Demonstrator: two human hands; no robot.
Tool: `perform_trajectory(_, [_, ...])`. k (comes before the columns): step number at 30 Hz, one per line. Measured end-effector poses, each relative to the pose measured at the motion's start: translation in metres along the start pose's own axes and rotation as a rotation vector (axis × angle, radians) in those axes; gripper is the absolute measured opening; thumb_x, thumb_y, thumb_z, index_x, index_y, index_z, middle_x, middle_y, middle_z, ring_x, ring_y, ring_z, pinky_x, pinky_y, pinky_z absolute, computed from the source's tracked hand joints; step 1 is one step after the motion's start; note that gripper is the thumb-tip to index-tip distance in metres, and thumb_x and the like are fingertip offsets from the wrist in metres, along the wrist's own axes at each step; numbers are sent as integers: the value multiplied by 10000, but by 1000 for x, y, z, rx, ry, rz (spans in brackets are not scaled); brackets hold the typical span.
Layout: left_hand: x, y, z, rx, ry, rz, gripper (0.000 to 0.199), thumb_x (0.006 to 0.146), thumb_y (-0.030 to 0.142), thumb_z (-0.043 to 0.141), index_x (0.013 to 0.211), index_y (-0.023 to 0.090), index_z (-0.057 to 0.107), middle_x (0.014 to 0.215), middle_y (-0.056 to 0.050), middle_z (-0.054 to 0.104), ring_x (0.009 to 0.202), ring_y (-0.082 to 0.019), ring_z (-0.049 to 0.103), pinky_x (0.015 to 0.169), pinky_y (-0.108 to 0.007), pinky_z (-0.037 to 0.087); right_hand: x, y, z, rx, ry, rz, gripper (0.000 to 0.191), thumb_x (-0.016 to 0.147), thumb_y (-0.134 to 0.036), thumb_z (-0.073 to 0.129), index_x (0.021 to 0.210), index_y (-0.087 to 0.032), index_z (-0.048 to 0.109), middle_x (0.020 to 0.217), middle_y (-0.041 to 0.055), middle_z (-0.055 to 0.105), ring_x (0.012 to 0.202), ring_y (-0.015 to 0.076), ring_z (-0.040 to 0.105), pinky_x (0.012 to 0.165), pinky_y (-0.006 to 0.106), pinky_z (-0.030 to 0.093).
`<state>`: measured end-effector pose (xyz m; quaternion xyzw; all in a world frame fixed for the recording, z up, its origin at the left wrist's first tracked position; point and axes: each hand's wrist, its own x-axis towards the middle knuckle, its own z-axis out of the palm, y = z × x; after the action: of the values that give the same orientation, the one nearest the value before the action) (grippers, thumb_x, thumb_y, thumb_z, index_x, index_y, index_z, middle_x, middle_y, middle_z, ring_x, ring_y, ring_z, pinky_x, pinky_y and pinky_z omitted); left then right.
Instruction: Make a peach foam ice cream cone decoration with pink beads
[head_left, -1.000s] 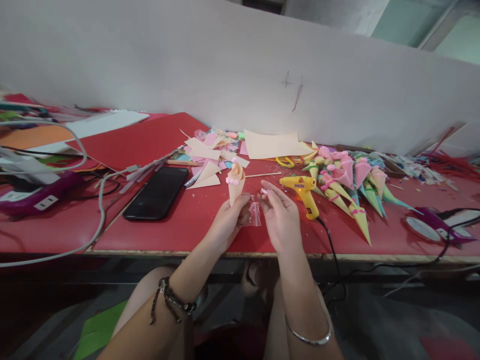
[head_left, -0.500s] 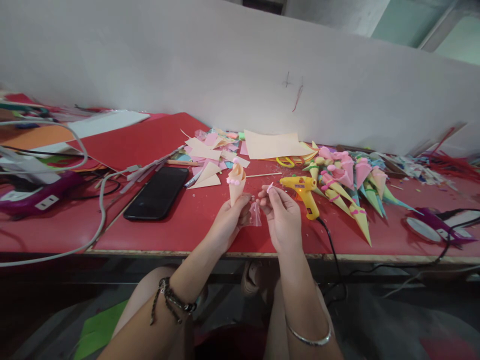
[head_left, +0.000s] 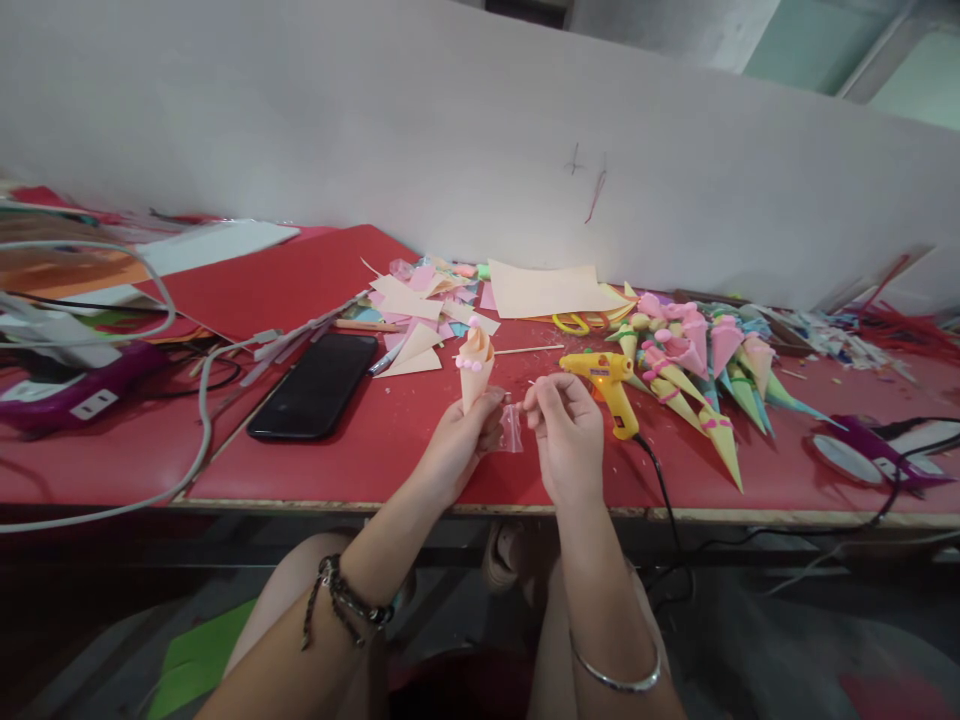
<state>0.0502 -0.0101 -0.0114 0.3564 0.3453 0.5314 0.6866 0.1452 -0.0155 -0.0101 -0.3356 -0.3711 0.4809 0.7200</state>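
Note:
My left hand [head_left: 466, 440] is closed round the lower part of a cream paper ice-cream cone [head_left: 474, 380], which stands upright with a peach swirl and a row of pale pink balls. A small clear plastic bag [head_left: 511, 430] hangs at the fingers of this hand. Close by on the right, my right hand [head_left: 564, 425] is closed in a pinch, with a tiny pale tip showing at its fingers. The rest of that piece is hidden. A yellow glue gun [head_left: 606, 380] lies just beyond my right hand.
Several finished paper cones [head_left: 686, 350] are heaped at right. A black phone [head_left: 313, 388] lies left, near white cables and a purple power strip [head_left: 79, 385]. Paper scraps [head_left: 409, 300], a wooden stick [head_left: 529, 350] and yellow scissors [head_left: 571, 323] lie behind. What looks like another person's hand [head_left: 56, 238] shows far left.
My right hand's fingers have closed further over the small pink piece, which showed more before. The cone has shifted very slightly. A blurred hand-like shape has appeared at far left.

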Motion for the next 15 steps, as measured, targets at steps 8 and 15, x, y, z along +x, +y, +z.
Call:
perform_trajectory(8, [2,-2,-1,-10,-3,17,361,667,333,625,538,182,323,435,112,209,369,-24,164,388,-192,130,1,-1,1,80,-4,94,118,700,-208,614,814,-178,608,690,-23,664,606,75,604,645,230,489])
perform_trajectory(15, [2,-2,-1,-15,-3,15,358,654,328,633,542,183,325,434,116,211,372,-22,154,383,-191,115,1,1,0,99,-15,71,100,751,-214,561,819,-169,618,666,-22,668,590,69,616,594,198,478])
